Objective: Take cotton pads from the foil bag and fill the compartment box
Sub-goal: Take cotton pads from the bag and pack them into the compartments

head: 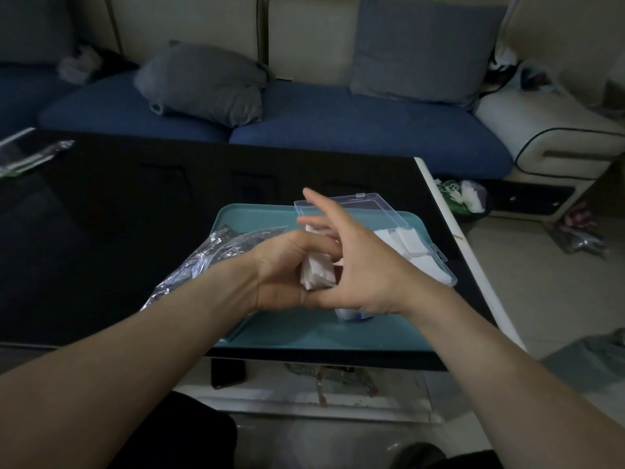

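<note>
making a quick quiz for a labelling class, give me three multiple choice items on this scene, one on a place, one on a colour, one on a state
1. Where does the crinkled silver foil bag lie?
A. at the left edge of the tray
B. on the sofa
C. on the floor

2. What colour is the flat plastic tray?
A. red
B. teal
C. yellow

3. How does the clear plastic compartment box stand?
A. lid shut
B. upside down
C. lid open

Answers: 1 A, the bag lies over the tray's left rim, onto the black table. 2 B, its bare floor shows teal. 3 C, the clear lid is raised behind white pads, while the left hand grips a stack of white cotton pads.
</note>
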A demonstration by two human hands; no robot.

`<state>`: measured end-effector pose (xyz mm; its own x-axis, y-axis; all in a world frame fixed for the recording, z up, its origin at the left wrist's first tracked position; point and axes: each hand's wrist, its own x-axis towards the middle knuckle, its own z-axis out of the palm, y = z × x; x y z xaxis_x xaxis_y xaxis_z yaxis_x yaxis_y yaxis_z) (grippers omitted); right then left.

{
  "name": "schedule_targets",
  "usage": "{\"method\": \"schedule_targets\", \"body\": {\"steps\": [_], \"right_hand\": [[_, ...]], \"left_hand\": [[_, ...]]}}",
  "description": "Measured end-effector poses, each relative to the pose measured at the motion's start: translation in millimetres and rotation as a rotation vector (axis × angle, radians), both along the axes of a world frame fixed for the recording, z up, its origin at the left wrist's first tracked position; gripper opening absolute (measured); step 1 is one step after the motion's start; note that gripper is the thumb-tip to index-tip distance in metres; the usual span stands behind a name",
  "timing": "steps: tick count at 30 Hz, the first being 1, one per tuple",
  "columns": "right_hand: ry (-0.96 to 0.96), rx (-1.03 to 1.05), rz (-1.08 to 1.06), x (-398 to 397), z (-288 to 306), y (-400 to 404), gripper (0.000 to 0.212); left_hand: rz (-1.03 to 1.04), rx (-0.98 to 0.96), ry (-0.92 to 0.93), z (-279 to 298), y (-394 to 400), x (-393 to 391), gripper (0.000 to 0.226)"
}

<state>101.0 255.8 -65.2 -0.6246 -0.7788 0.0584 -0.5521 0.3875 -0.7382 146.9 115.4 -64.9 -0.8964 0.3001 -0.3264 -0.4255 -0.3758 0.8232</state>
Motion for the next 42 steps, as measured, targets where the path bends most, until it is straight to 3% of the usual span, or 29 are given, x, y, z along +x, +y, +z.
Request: {"method": "schedule_targets", "body": {"steps": [2,6,12,16,20,23,26,29,32,34,38,40,42], "right_hand": [[0.046,0.042,-0.018,0.8,-3.6,-3.8,0.126],[0.092,-0.006,-0.041,-2.4,-7.4,-4.4,0.105],[0.12,-0.034,-0.002,2.8,-1.1,-5.1,0.111],[0.091,0.033,-0.055,3.4,3.9,1.9,0.129],[0.135,-0.024,-0.093,-0.7,-0.2,4.8,0.086],[0.076,-0.016,-0.067,-1.4,-0.8,6.3,0.095],[0.144,-0.022,-0.076,-1.8,0.4,7.3,0.078],[0.117,0.015,-0.056,-2.0,3.3,9.6,0.091],[0.007,0.088,-0.001,-4.9,3.7,15.7,0.104],[-0.121,0.076,0.02,-11.2,3.9,23.8,0.093],[-0.297,-0.003,0.066,-18.7,3.0,34.5,0.056],[-0.26,-0.054,0.015,-17.4,0.5,34.0,0.03],[-0.199,-0.054,0.004,-18.0,-0.9,36.6,0.021]], "left_hand": [[0.003,0.007,-0.001,-0.6,1.6,0.1,0.017],[-0.001,-0.074,-0.015,-4.8,-1.4,-1.2,0.018],[0.003,-0.037,0.0,1.4,1.4,3.6,0.019],[0.007,-0.014,0.037,-0.7,5.3,2.8,0.013],[0.047,0.006,0.009,-1.6,7.8,1.5,0.016],[0.073,-0.007,-0.015,-0.5,8.5,0.3,0.008],[0.059,-0.016,-0.001,1.3,9.1,1.4,0.009],[0.077,-0.024,-0.003,1.8,12.6,1.3,0.007],[0.085,-0.231,0.021,-5.5,9.9,-1.1,0.011],[-0.054,-0.348,0.071,-7.8,8.2,1.8,0.014],[-0.309,-0.36,0.077,-8.4,4.7,7.2,0.018],[-0.357,-0.336,0.068,-8.3,3.9,5.8,0.02],[-0.36,-0.31,0.064,-8.3,5.5,4.7,0.023]]}}
